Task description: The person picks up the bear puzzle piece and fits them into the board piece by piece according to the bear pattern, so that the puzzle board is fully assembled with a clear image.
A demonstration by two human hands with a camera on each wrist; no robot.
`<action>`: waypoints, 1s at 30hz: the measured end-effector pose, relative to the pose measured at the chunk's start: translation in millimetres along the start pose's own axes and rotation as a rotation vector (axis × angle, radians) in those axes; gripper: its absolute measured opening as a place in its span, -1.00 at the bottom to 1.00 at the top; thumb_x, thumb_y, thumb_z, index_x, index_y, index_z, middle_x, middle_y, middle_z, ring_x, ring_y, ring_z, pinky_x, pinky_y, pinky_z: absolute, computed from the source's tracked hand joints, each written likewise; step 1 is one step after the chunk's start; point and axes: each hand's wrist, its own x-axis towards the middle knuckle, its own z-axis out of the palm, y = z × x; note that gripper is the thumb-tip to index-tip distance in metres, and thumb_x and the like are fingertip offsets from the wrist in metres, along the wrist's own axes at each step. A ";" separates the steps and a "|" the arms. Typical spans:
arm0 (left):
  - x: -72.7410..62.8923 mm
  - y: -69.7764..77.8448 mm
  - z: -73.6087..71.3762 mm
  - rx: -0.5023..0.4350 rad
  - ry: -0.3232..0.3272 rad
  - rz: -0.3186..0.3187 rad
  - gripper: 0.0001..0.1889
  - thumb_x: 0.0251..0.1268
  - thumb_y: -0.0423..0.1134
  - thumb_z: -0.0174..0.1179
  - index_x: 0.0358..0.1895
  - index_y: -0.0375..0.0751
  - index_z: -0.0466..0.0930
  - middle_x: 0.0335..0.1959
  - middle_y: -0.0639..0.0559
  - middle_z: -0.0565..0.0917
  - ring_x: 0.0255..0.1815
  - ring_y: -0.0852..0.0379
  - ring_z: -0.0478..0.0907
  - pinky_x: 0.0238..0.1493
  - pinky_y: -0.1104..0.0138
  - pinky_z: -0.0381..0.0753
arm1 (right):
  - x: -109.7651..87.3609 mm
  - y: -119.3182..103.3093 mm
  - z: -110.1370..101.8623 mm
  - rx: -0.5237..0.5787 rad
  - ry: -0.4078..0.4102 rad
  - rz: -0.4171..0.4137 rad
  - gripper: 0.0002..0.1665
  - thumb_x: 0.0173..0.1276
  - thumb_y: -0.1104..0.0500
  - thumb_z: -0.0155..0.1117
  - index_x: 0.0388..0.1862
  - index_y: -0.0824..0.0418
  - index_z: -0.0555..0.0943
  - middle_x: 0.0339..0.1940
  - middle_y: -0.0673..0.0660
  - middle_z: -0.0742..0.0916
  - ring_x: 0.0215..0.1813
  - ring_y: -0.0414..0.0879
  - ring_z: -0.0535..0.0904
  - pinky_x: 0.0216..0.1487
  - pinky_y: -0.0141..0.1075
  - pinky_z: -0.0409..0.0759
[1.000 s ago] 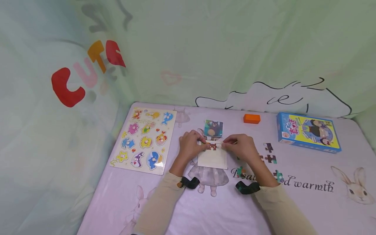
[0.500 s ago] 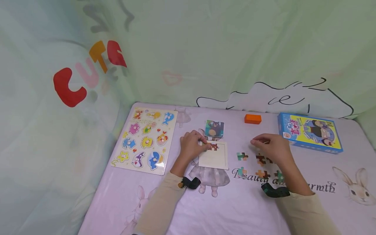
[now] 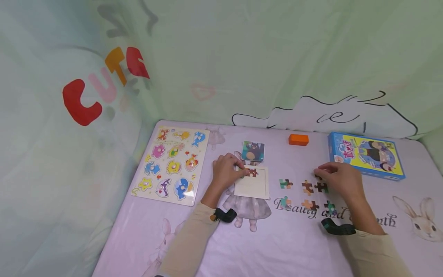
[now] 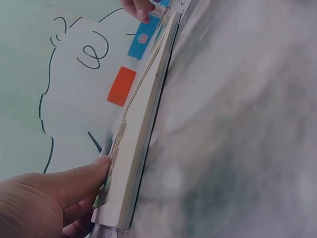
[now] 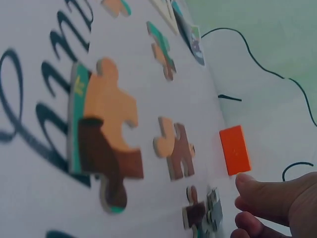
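Observation:
In the head view a pale puzzle board lies mid-table, with a strip of brown and orange pieces along its far edge. My left hand holds the board's far left corner; the left wrist view shows the thumb on the pieces there, other fingers curled behind the edge. My right hand hovers over the loose jigsaw pieces, thumb and fingers apart with nothing seen between them. Closest to it is a dark, greyish jigsaw piece, partly covered in the head view. Another brown jigsaw piece lies beside that one.
Several more jigsaw pieces lie right of the board. A bear picture card sits just beyond it. An orange block and a blue-yellow box stand at the back right. A sea-animal peg board lies left.
My right hand has left the puzzle board's far right corner and moved right to the loose pieces by the box. My left hand stays at the board's corner.

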 end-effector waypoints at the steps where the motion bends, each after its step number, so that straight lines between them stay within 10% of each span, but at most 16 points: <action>1: 0.1 0.4 -0.1 0.000 -0.003 -0.001 -0.77 0.15 0.12 0.47 -0.41 0.09 0.73 -0.14 0.16 0.64 -0.10 0.11 0.45 -0.03 0.16 0.27 | 0.3 2.4 -0.6 0.001 -0.005 0.008 -0.41 0.45 -0.19 0.27 0.12 0.29 0.67 -0.05 0.36 0.71 -0.06 0.18 0.49 -0.31 -0.20 0.47; 30: -1.1 2.5 -2.1 0.003 0.002 -0.005 -0.77 0.13 0.11 0.48 -0.45 0.11 0.72 -0.15 0.16 0.64 -0.11 0.11 0.45 -0.04 0.16 0.28 | 13.3 18.1 3.0 0.009 -0.033 -0.019 -0.48 0.33 0.03 0.47 0.14 0.30 0.63 -0.15 0.31 0.68 -0.11 0.17 0.49 -0.31 -0.23 0.48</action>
